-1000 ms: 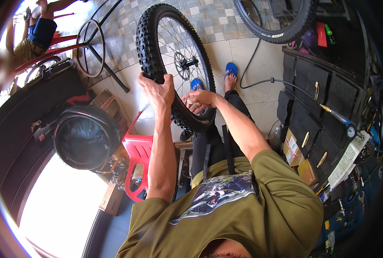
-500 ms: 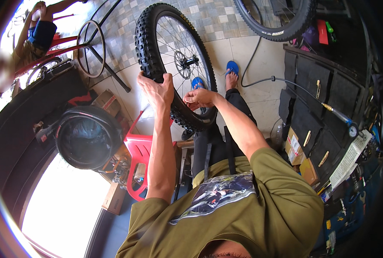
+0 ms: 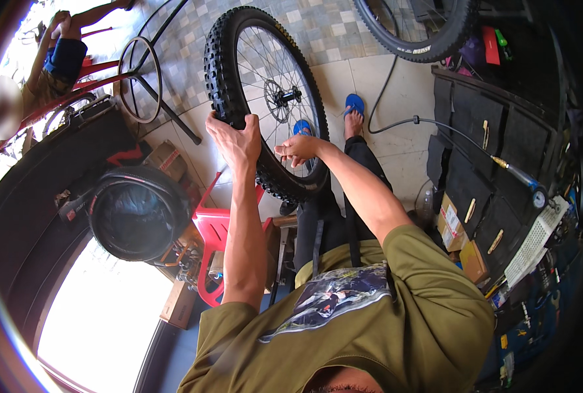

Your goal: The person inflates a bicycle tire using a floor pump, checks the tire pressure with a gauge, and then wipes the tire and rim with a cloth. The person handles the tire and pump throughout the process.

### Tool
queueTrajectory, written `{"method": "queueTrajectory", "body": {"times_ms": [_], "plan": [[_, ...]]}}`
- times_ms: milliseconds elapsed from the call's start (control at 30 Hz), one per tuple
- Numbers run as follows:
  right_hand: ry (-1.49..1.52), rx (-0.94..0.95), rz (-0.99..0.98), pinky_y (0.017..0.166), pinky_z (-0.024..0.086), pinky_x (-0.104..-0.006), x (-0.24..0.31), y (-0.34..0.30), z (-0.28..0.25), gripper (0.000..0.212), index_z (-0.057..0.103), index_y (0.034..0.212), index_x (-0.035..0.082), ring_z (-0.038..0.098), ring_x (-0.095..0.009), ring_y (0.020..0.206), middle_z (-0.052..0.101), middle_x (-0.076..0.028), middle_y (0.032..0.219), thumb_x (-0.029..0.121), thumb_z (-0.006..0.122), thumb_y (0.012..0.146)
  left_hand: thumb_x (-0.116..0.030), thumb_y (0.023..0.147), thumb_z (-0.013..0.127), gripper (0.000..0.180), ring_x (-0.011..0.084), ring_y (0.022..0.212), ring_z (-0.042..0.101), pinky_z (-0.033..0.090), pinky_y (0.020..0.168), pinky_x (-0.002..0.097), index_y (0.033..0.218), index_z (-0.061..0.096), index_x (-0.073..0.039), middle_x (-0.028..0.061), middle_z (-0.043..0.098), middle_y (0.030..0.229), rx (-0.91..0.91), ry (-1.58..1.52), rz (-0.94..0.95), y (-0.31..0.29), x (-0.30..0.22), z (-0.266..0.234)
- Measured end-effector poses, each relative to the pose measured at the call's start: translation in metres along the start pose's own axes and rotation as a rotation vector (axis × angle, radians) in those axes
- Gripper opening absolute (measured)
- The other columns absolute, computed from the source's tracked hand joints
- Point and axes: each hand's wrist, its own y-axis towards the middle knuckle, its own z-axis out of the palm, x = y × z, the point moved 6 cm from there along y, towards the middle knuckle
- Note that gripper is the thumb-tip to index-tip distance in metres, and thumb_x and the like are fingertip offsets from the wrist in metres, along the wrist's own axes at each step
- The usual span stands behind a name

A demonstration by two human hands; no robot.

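A bicycle wheel with a knobby black tyre (image 3: 223, 75) stands tilted before me. Its spokes run to a black hub (image 3: 290, 96) with a brake disc (image 3: 273, 103) on it. My left hand (image 3: 238, 141) is closed around the tyre on its near left side, the thumb lying over the sidewall. Just inside the rim, by the spokes, my right hand (image 3: 298, 150) has its fingers curled together as in a pinch. Whatever sits between those fingertips is too small to make out.
A red plastic stool (image 3: 214, 226) stands below my left forearm, beside stacked tyres (image 3: 137, 216). An air hose with a gauge (image 3: 538, 198) lies over a dark padded bench (image 3: 475, 157) at right. Another wheel (image 3: 429, 49) is at far right. A person (image 3: 62, 56) sits at far left.
My right hand has shifted slightly left along the rim and its fingers have turned. The left hand keeps its hold, and the wheel has barely moved.
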Motion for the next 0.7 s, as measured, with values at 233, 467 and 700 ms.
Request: {"method": "queueTrajectory", "body": {"times_ms": [233, 467, 700], "plan": [[0.218, 0.027, -0.176, 0.069, 0.058, -0.0291, -0.004, -0.008, 0.002, 0.045, 0.069, 0.118, 0.008, 0.064, -0.012, 0.083, 0.066, 0.0, 0.105, 0.05, 0.067, 0.101, -0.029, 0.08, 0.071, 0.077, 0.0507, 0.119, 0.053, 0.044, 0.103, 0.0543, 0.139, 0.038, 0.01, 0.0331, 0.051, 0.128, 0.011, -0.021, 0.015, -0.007, 0.001, 0.0], [0.007, 0.086, -0.008, 0.08, 0.058, -0.0358, 0.0, -0.006, -0.001, 0.043, 0.065, 0.127, 0.013, 0.063, -0.013, 0.091, 0.061, 0.002, 0.115, 0.044, 0.07, 0.099, -0.028, 0.081, 0.071, 0.077, 0.0508, 0.118, 0.053, 0.044, 0.103, 0.055, 0.139, 0.037, 0.009, 0.033, 0.05, 0.128, -0.002, -0.009, 0.024, -0.011, 0.003, 0.001], [0.088, 0.21, -0.059, 0.084, 0.059, -0.0394, 0.006, -0.012, 0.001, 0.052, 0.062, 0.132, 0.012, 0.066, -0.017, 0.098, 0.065, -0.002, 0.118, 0.051, 0.069, 0.099, -0.028, 0.081, 0.071, 0.077, 0.0511, 0.119, 0.053, 0.044, 0.102, 0.055, 0.14, 0.037, 0.009, 0.0335, 0.05, 0.129, -0.006, -0.019, 0.015, -0.015, 0.006, -0.002]]}}
